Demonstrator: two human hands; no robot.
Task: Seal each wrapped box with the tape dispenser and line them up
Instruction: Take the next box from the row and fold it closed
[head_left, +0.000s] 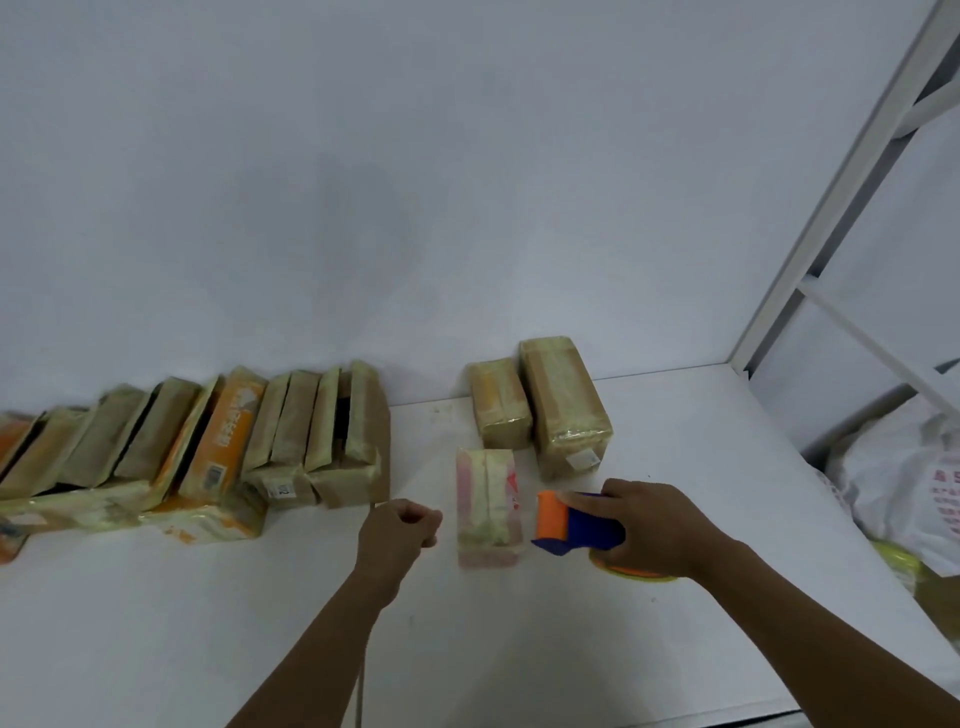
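The white wall (467, 182) fills most of your view; below it the white desk (519, 649) runs to a white shelf frame (841, 234) on your right. Along the wall at your left, a long row of wrapped boxes (218, 447) leans one against the next, some brown, some orange-printed, with flatter parcels lying under them. Off the desk's right edge sits a white plastic bag (904, 493) with red print. At the back, right of the row and apart from it, a larger brown box (563, 405) and a smaller brown box (498, 410) lie side by side, touching.

Just in front of them lies the pink-and-white wrapped box (488, 504), long side pointing away from you; it sits between your two hands. Your right hand (654, 530) grips the blue tape dispenser (576, 525), fingers (618, 493) wrapped over its body; its orange roller (553, 517) faces the box's right side, just beside it, and whether it touches is unclear. Your left hand (397, 535) is curled into a fist just left of the box, not touching it.
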